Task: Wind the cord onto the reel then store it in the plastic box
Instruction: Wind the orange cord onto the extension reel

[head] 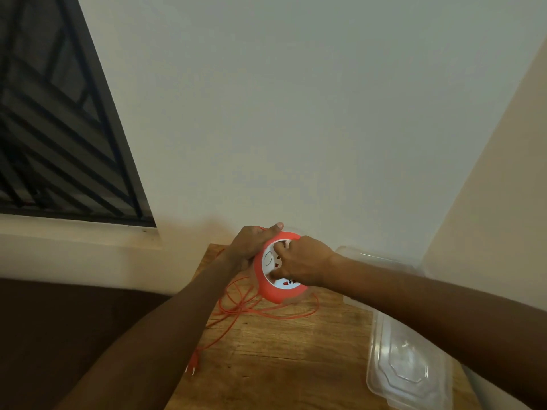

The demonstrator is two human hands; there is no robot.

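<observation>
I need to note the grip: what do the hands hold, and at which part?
Both hold the reel. The left hand grips its orange outer rim at the far left side; the right hand has its fingers on the white centre face.

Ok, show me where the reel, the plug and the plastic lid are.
reel (268, 292): head view, on its orange rim.
plug (193, 361): head view, on its orange body.
plastic lid (410, 368): head view, on its clear middle panel.

One reel (273, 287), one cord (236, 309), one plug (194, 361), two hands (251, 242), one plastic box (410, 371), one table (284, 359).
</observation>
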